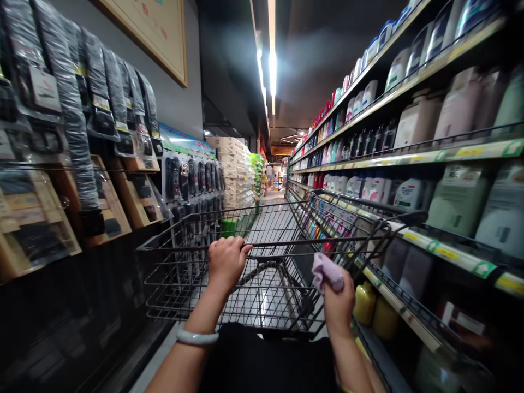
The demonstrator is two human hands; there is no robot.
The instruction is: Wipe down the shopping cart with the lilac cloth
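Directly ahead of me stands a black wire shopping cart (pixel 262 284), its mesh basket showing the floor through it. My left hand (pixel 226 262) is closed around the dark bar that runs across the cart's top. A pale bangle (pixel 197 337) circles the left wrist. Closed on a crumpled lilac cloth (pixel 327 272), my right hand (pixel 340 303) is held below the level of the bar, near the cart's right side. The cloth sticks out past the fingers. Whether this hand also touches the cart cannot be made out.
Shelves (pixel 454 153) of bottles line the right side, close to the cart. Packaged belts (pixel 96 98) and wooden-framed boxes (pixel 28 218) hang along the left wall. Farther on, stacked cartons (pixel 233 169) border the aisle floor (pixel 268 226). Yellow bottles (pixel 364 303) sit low at right.
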